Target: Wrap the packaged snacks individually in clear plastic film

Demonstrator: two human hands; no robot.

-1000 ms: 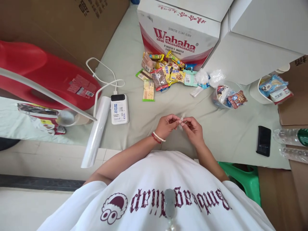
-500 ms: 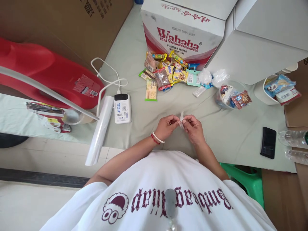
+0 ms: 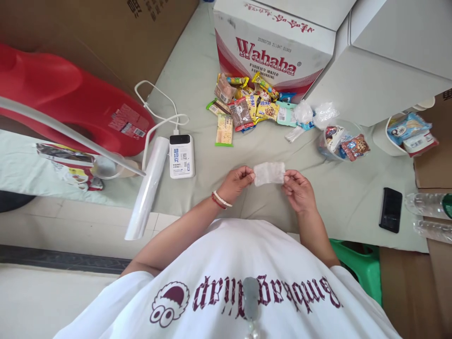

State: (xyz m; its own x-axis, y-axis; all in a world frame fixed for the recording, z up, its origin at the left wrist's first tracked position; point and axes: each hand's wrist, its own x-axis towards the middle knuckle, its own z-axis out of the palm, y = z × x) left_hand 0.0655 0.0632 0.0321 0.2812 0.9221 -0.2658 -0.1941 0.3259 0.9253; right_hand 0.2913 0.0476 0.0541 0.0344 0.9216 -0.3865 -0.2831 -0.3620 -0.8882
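Note:
A small clear plastic bag is stretched flat between my two hands, just above the grey-green cloth in front of me. My left hand, with bead bracelets at the wrist, pinches the bag's left edge. On the other side, my right hand pinches its right edge. Beyond the bag lies a pile of wrapped snacks at the foot of a Wahaha carton.
A roll of clear film and a white power bank with a cable lie left of my hands. A red jug is at far left. Clear tubs of snacks, a black phone and water bottles are right.
My hands have moved apart and the small bag, bunched between my fingertips before, is now spread out flat between them.

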